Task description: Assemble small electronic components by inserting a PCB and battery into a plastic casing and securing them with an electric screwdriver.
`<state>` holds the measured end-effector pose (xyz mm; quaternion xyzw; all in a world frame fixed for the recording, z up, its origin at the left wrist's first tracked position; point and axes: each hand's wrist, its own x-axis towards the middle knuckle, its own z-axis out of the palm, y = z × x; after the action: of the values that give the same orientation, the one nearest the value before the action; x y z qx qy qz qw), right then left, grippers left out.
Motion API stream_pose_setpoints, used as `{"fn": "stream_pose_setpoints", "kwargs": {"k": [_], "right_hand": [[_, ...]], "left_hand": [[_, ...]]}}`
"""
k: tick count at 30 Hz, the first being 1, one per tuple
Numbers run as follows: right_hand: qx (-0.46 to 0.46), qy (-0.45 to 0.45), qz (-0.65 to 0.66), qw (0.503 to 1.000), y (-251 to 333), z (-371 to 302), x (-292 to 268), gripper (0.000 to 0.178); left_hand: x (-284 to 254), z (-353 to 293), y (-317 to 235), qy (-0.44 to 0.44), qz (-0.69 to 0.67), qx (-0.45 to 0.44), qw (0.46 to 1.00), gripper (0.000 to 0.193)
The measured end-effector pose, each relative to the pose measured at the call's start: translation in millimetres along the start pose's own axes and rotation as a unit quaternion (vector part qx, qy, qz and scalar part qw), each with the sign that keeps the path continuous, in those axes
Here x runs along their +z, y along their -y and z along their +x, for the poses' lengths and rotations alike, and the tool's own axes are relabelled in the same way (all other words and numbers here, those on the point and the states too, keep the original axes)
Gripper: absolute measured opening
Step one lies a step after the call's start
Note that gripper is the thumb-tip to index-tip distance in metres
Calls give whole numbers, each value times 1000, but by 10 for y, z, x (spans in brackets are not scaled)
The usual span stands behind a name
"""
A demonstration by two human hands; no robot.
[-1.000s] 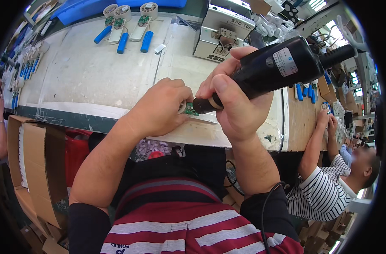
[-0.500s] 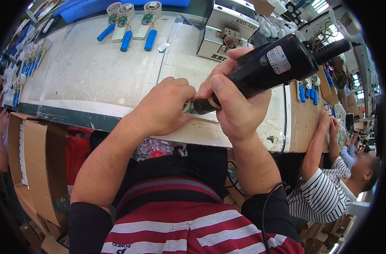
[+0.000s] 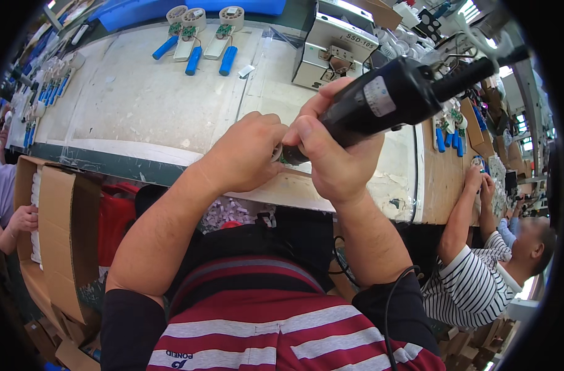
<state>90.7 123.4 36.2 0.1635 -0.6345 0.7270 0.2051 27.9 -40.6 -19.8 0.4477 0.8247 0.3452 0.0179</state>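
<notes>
Head view. Left hand [image 3: 248,151] curled, pinching a round white part [image 3: 276,153] at the near edge of the surface [image 3: 164,105], apparently to steady it. Right hand [image 3: 340,154] wrapped round the front of a black power tool [image 3: 365,102], likely for aim; nose at the part, contact hidden. 3 white assemblies [image 3: 216,47] by the far edge, probably for elbow room; metal box [image 3: 328,59] right of them.
</notes>
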Motion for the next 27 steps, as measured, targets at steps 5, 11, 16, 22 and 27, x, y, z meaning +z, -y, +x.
{"fn": "stream_pose_setpoints", "kwargs": {"k": [5, 11, 16, 22, 27], "right_hand": [[18, -20, 34, 999, 42, 29, -127, 54], [-28, -153, -92, 983, 64, 156, -764, 55], [-27, -178, -104, 978, -83, 137, -1261, 56], [-22, -203, -123, 971, -134, 59, -1498, 50], [29, -201, -133, 970, -230, -52, -1489, 43]], "left_hand": [[-99, -33, -88, 21, 10, -17, 1000, 40], [-95, -75, -122, 16, 10, -43, 999, 53], [-156, -105, -152, 16, 0, -52, 999, 54], [-187, -151, -148, 1, 36, -79, 996, 56], [-167, -172, -127, -8, 23, -70, 997, 54]]}}
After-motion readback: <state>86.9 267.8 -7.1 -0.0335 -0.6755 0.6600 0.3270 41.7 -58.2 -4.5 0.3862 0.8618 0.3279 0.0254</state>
